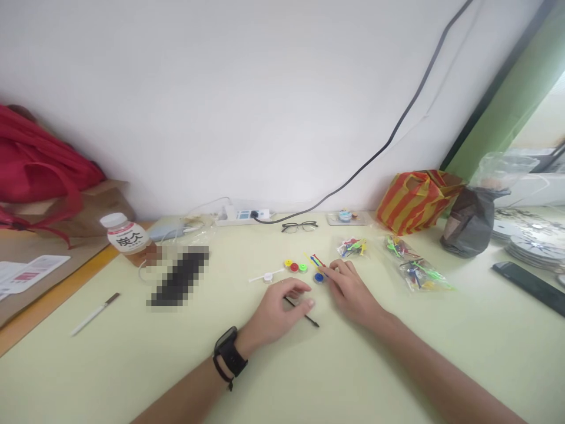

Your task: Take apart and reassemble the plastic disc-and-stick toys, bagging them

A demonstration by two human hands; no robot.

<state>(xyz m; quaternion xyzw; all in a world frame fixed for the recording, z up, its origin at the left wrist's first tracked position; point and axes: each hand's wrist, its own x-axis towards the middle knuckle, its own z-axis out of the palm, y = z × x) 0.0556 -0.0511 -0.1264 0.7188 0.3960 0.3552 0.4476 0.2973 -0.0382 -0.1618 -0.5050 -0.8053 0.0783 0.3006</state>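
Right hand (348, 285) first: its fingers are bunched right at the lower ends of the thin coloured arrows (313, 259), though whether they grip or merely touch, I can't tell. Over to the left hand (280, 309), loosely curled, thumb and forefinger parted, with a black arrow (312, 321) running out from beneath the thumb on the table (282, 383); contact with the hidden fingers can't be made out. Just beside the right fingertips sits a blue disc (318, 277), and beyond the left fingers a yellow disc (288, 263), a red disc (293, 267) and a green disc (303, 268) cluster closely. Left of them, a white disc (268, 277) with a thin white strip showing on either side. All small, round and glossy: five discs, one of each colour! By the right fingers I make out three arrow colours, blue, red and yellow, plus that single black one. Farther out, one clear packet (352, 247) of bright pieces, then one pair of glasses (300, 225) and one white power strip (225, 221) near the wall.
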